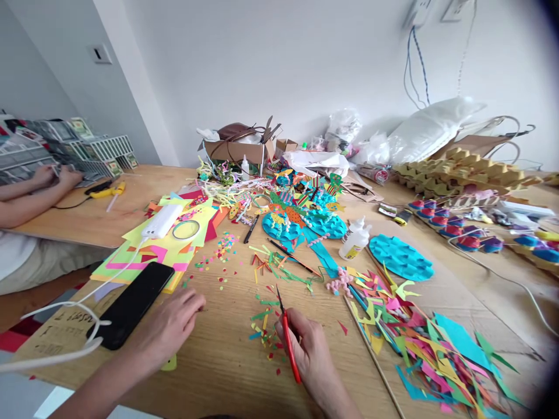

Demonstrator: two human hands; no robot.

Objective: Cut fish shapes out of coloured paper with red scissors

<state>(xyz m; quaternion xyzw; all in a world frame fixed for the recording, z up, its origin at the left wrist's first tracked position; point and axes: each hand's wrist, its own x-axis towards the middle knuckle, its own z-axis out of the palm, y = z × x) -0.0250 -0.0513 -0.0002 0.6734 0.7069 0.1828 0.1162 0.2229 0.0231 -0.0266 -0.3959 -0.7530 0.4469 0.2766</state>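
At table (pixel 222 355), right hand (pixel 311 349) curled around red scissors (pixel 289 347); left hand (pixel 172 323) half-uncurled, empty.

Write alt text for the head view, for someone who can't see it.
The right hand holds red scissors over a wooden table; the left hand is beside a black phone. Paper scraps lie about, with a glue bottle beyond.

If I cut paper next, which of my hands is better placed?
Probably your right hand: it holds the red scissors, with the tip pointing away from you. Your left hand shows no tool and is beside the phone.
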